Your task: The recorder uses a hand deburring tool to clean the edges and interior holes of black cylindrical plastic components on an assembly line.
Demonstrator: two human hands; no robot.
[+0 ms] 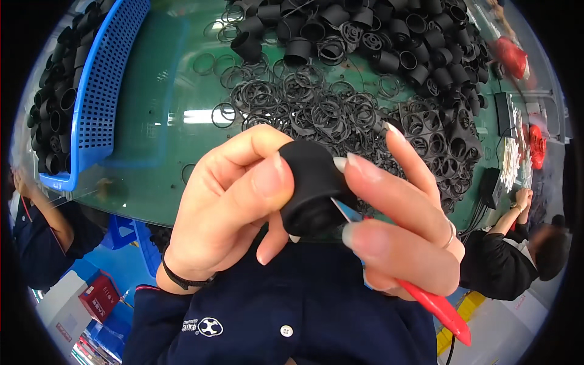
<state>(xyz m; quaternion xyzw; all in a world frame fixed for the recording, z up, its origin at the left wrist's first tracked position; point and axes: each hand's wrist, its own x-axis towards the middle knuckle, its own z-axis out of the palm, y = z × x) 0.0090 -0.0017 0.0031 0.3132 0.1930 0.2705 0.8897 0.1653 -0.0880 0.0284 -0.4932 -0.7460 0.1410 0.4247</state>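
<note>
The matte black, short cylindrical plastic-looking part (316,173) is held up above the near edge of the worktop, in front of the person's chest, its stepped, narrower end facing down toward the body. The left hand (228,204) has its grip closed around the part's left side, the thumb pressed on the wall and other fingers curled behind and below; a thin black band (182,280) circles the wrist. The right hand (404,228) grasps a slim knife with a red handle (435,311) and a pointed metal blade, its grip closed on it, while one fingertip rests against the part's right side. The blade's tip lies at the part's lower right edge; whether it bites in cannot be told. Beyond the hands, the glossy green worktop (149,118) carries a loose heap of thin black rings (304,100) and, farther back, a pile of black hollow cylinders (420,42). To the left stands a blue perforated plastic basket (100,91) filled with similar black cylinders (58,118).
</note>
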